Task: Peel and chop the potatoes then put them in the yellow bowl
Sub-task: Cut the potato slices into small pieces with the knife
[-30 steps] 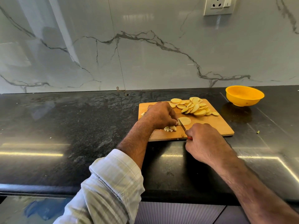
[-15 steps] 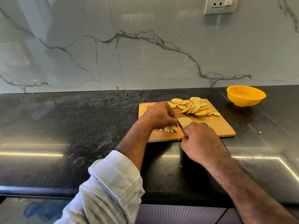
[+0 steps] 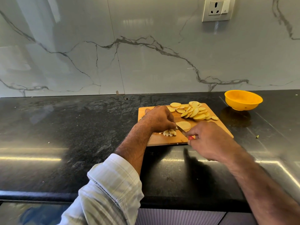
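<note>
1. Cutting board (image 3: 217,127) lies on the dark counter (image 3: 65,127), near the front edge and right of centre. That puts the work within reach of both hands.
2. Left hand (image 3: 158,118) sits knuckles-up on the board's left half, fingers curled down over the potato slices (image 3: 184,125) being cut. Fingertips are tucked under; probably to pin the stack and keep them clear of the blade. How many slices it pins, cannot tell.
3. Right hand (image 3: 209,140) is at the board's near edge, fingers wrapped round the red handle of the knife (image 3: 182,131). The blade points far-left and meets the slice just beside the left fingers.
4. Diced pieces (image 3: 169,132) sit in a small heap just under the left hand, near side of it, likely where they fall off the cut.
5. Pile of round slices (image 3: 193,111) waits on the board's far right part, apart from the cutting spot, so stock and finished dice do not mix.
6. Yellow bowl (image 3: 243,99) stands on the counter, far right of the board, not touching it. It looks empty; the transfer is not yet done. Chopping stage, judged well short of finished.
7. Wall socket (image 3: 217,8) sits high on the marble backsplash, far right.
</note>
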